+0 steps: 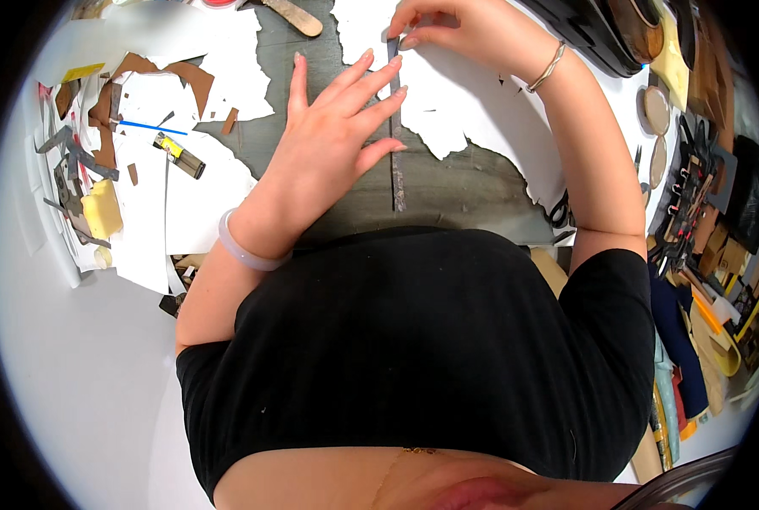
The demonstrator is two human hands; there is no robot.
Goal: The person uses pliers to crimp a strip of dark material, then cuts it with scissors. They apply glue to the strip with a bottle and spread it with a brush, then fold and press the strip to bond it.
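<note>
A narrow dark strip (399,178) lies lengthwise on the grey work board (473,183), its near end rough and fuzzy. My left hand (332,127) is spread over the board with fingers apart. Its fingertips and thumb rest on or right beside the strip. At the strip's far end, my right hand (443,24) is closed, thumb and fingers pinching it. The fingers partly hide that end. Torn white paper (447,127) lies to the right of the strip, under my right forearm.
Left are brown scraps (194,83), a thin blue stick (151,127), a yellow-and-black tube-like item (179,155) and a yellow block (101,208). A wooden handle (294,15) lies at the back. Dark-handled scissors (560,212) sit by my right elbow, with pale discs (656,110) beyond.
</note>
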